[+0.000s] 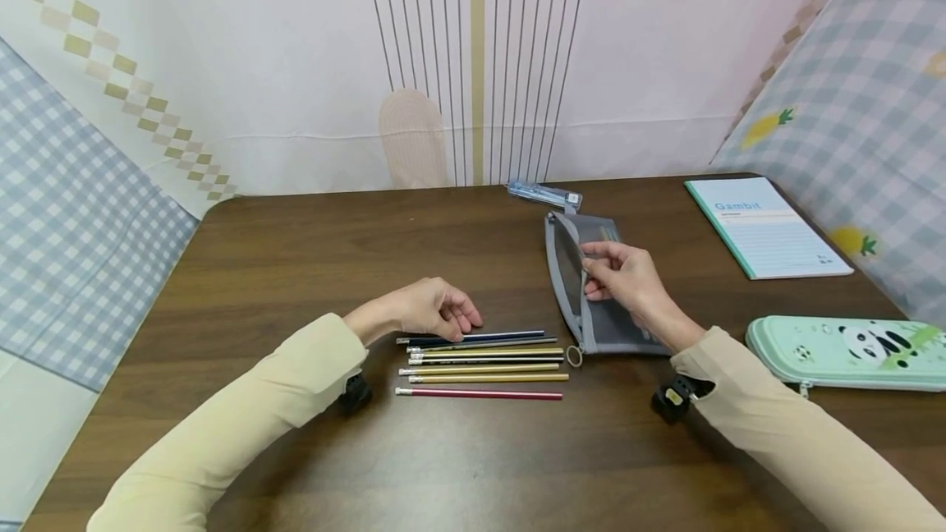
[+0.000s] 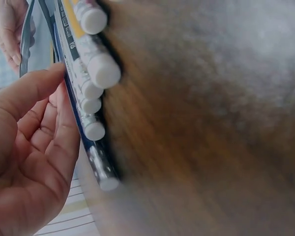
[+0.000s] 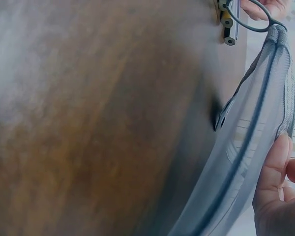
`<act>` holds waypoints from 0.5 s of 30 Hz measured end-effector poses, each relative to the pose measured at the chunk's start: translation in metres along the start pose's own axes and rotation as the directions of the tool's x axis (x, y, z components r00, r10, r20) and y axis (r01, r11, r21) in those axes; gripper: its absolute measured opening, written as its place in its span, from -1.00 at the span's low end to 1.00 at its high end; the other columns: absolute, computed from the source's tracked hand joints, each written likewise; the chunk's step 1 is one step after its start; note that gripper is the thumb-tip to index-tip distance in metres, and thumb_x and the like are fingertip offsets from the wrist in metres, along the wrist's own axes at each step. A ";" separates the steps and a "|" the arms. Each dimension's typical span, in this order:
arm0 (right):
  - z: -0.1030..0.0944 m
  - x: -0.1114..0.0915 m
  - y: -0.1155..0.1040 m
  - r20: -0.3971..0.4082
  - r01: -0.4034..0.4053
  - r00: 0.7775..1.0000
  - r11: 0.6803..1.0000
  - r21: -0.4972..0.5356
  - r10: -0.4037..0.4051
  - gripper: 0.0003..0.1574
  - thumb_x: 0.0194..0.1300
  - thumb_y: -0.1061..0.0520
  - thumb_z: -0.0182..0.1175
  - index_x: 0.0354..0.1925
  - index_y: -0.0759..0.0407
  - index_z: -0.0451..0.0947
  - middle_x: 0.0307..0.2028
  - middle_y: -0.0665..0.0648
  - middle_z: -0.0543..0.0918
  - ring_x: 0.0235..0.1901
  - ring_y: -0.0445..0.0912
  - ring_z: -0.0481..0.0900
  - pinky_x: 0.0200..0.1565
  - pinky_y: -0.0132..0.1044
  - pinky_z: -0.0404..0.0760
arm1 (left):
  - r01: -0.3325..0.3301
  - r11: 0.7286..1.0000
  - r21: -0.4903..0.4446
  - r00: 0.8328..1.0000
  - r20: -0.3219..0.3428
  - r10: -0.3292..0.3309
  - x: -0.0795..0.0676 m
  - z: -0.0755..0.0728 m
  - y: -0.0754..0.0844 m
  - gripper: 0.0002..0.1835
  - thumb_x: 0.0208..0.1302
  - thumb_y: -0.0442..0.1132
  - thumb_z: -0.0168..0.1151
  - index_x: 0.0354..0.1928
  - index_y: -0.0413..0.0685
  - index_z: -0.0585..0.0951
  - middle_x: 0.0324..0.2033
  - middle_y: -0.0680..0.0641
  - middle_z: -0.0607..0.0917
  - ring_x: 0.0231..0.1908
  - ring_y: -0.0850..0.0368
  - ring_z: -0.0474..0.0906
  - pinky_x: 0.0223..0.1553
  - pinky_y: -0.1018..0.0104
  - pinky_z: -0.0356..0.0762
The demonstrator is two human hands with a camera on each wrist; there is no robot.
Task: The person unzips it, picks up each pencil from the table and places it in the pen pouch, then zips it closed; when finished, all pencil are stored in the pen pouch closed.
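Note:
In the head view several pencils lie side by side on the table, from a red pencil [image 1: 480, 394] nearest to a dark blue pencil [image 1: 510, 336] farthest. My left hand [image 1: 436, 309] is at the dark blue one, its thumb on the near side and curled fingers on the far side. White eraser ends [image 2: 104, 71] face the left wrist camera. A grey zip pouch [image 1: 621, 331] lies right of the pencils with its mouth spread. My right hand [image 1: 626, 276] pinches the pouch's opening edge between thumb and fingers. A zipper ring [image 1: 574, 356] hangs at the near corner.
A clear blue packet [image 1: 543, 194] lies at the table's back edge, behind the pouch. At the right are a notebook [image 1: 769, 228] marked "Gambit" and a mint-green panda pencil case [image 1: 850, 351]. Patterned cloth [image 1: 296, 64] stands along the back and sides.

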State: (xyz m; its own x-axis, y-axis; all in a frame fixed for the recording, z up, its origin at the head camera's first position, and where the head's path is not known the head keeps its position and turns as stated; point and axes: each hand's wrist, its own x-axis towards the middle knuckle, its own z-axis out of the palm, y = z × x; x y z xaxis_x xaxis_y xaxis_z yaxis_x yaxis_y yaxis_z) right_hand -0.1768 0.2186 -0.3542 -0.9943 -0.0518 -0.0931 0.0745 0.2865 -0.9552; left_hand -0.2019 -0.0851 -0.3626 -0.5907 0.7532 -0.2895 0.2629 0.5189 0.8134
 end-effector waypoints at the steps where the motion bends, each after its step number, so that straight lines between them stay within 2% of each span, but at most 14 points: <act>1: 0.000 0.000 0.000 0.002 0.001 1.000 1.000 0.004 -0.001 -0.53 0.38 0.28 0.03 0.21 0.42 0.33 -0.51 -0.02 0.55 -0.60 -0.29 0.56 -0.43 -0.42 0.68 | -0.006 0.999 0.033 1.000 -0.011 0.006 0.000 0.000 0.001 -0.74 0.08 -0.48 0.32 -0.14 -0.21 0.66 -0.37 -0.03 0.71 -0.38 0.27 0.61 -0.24 0.45 0.62; 6: -0.001 0.000 0.000 0.002 0.004 1.000 1.000 0.011 -0.004 -0.53 0.38 0.28 0.02 0.21 0.43 0.32 -0.51 -0.02 0.55 -0.60 -0.29 0.56 -0.44 -0.42 0.67 | -0.039 0.987 0.159 0.997 -0.059 0.048 0.001 0.000 0.004 -0.77 0.03 -0.49 0.30 -0.22 -0.15 0.69 -0.43 0.00 0.72 -0.44 0.32 0.60 -0.33 0.51 0.60; 10: -0.001 0.000 0.000 -0.002 0.006 1.000 1.000 0.014 -0.006 -0.53 0.38 0.28 0.03 0.21 0.43 0.32 -0.52 -0.03 0.55 -0.61 -0.30 0.56 -0.45 -0.43 0.67 | -0.077 0.966 0.248 0.991 -0.086 0.101 0.002 -0.002 0.003 -0.77 -0.01 -0.50 0.29 -0.28 -0.13 0.71 -0.45 0.03 0.72 -0.44 0.35 0.58 -0.34 0.53 0.59; 13: -0.001 -0.001 -0.001 0.002 0.006 1.000 1.000 0.023 -0.006 -0.52 0.38 0.28 0.03 0.21 0.45 0.31 -0.52 -0.02 0.54 -0.60 -0.30 0.56 -0.45 -0.44 0.67 | -0.077 0.956 0.285 0.988 -0.106 0.111 0.003 -0.006 0.000 -0.78 -0.04 -0.50 0.29 -0.31 -0.11 0.71 -0.46 0.06 0.72 -0.43 0.36 0.58 -0.33 0.54 0.59; 15: -0.001 -0.002 -0.001 0.005 0.005 1.000 1.000 0.027 -0.006 -0.51 0.38 0.28 0.03 0.22 0.46 0.30 -0.51 -0.01 0.54 -0.60 -0.30 0.56 -0.45 -0.44 0.67 | -0.060 0.962 0.265 0.988 -0.122 0.095 0.004 -0.008 -0.001 -0.79 -0.04 -0.49 0.29 -0.32 -0.11 0.71 -0.47 0.05 0.72 -0.44 0.36 0.57 -0.33 0.54 0.58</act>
State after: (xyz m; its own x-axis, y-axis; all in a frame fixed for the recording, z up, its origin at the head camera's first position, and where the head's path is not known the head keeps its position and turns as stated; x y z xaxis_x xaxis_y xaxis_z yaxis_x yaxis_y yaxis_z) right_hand -0.1753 0.2189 -0.3529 -0.9943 -0.0583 -0.0892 0.0711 0.2601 -0.9630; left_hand -0.2109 -0.0861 -0.3602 -0.6517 0.7442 -0.1467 0.4908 0.5611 0.6665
